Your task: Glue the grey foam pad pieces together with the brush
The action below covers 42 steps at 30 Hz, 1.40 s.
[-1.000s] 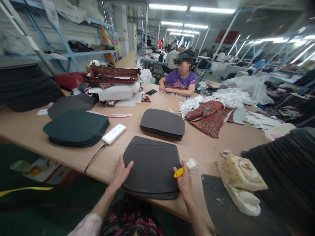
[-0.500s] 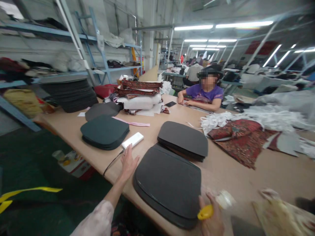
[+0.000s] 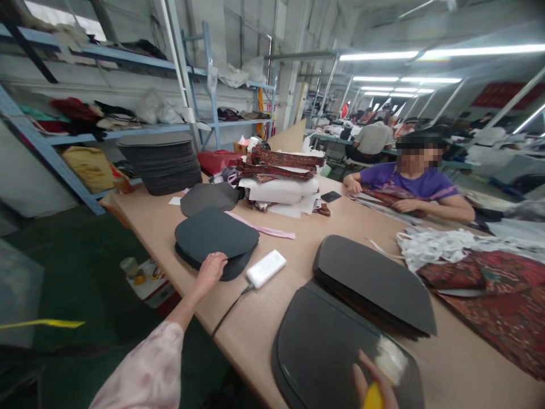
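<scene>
My left hand (image 3: 213, 268) has its fingers closed at the near edge of the top dark green-black panel (image 3: 216, 232), which is slightly lifted from its stack. The panel is flat with rounded corners. At the lower right, my right hand (image 3: 369, 375) is blurred and partly cut off by the frame. It holds a yellow-handled brush (image 3: 392, 361) with a pale head, above a large stack of dark panels (image 3: 323, 346). Just beyond lies another dark panel stack (image 3: 374, 281). A white power bank (image 3: 266, 269) with a black cable is right of my left hand.
Patterned fabric bundles (image 3: 283, 165) sit at the back of the table (image 3: 238, 318), near a tall dark panel pile (image 3: 162, 165). A pink strip (image 3: 272, 230) crosses the tabletop. Red patterned cloth (image 3: 494, 289) and white strips lie right. A co-worker in purple (image 3: 409, 182) sits opposite.
My left hand has moved left from beside the power bank to the dark panel stack and closed on its top panel. My right hand now appears over the large stack with the brush. The view has turned left.
</scene>
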Motion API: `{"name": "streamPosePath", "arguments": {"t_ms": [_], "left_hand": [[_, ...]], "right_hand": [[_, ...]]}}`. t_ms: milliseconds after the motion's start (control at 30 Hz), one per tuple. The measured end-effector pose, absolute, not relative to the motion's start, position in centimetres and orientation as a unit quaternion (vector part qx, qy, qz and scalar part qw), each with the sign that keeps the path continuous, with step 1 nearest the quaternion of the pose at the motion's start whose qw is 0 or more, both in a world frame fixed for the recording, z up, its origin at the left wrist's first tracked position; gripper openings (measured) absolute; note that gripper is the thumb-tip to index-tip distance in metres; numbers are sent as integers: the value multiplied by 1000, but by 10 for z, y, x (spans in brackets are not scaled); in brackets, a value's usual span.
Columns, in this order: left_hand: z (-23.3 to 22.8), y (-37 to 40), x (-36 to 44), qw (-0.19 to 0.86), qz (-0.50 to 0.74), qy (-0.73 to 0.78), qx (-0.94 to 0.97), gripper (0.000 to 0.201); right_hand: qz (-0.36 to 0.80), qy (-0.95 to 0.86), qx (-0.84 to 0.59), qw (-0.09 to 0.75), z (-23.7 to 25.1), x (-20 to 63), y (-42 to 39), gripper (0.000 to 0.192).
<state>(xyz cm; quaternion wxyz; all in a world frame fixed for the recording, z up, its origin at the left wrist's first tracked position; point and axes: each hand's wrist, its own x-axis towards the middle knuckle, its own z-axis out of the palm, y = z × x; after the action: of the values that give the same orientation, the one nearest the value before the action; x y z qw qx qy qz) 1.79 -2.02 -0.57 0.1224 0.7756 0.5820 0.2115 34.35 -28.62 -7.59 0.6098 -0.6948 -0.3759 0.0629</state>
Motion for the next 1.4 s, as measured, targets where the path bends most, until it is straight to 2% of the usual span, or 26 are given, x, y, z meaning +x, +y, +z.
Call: {"name": "streamPosePath", "arguments": {"t_ms": [233,333,467,600,633,733,767,967,1200,1400], "left_hand": [[-2,7,-8,259,241,565,746,16],[3,4,-4,276,265,547,744,16],[13,-17,15,186,311,462,810,16],[11,-38,35,84,290,371,878,13],[7,-41,38,57,290,363,884,14],[-7,-48,39,-5,280,372,885,40],[-11,-50,38,-14,276,380,883,42],[-12,-81,60,34,289,338,895,11],[-51,-163,167,182,158,215,946,18],[-71,-187,201,202,107,184,956,21]], "right_hand": [[172,-416,-658,604,-42,262,-180,47],[274,-444,-650,553,-13,220,-123,44],[373,-406,-658,513,20,180,-59,50],[295,-433,-700,486,24,179,-33,42],[283,-446,-696,486,24,184,-35,43],[268,-475,-682,488,29,210,-58,44],[263,-480,-679,489,33,222,-71,43],[211,-466,-699,499,43,320,-179,38],[113,-381,-829,394,-33,432,-299,43],[78,-363,-843,388,-88,461,-340,48]]}}
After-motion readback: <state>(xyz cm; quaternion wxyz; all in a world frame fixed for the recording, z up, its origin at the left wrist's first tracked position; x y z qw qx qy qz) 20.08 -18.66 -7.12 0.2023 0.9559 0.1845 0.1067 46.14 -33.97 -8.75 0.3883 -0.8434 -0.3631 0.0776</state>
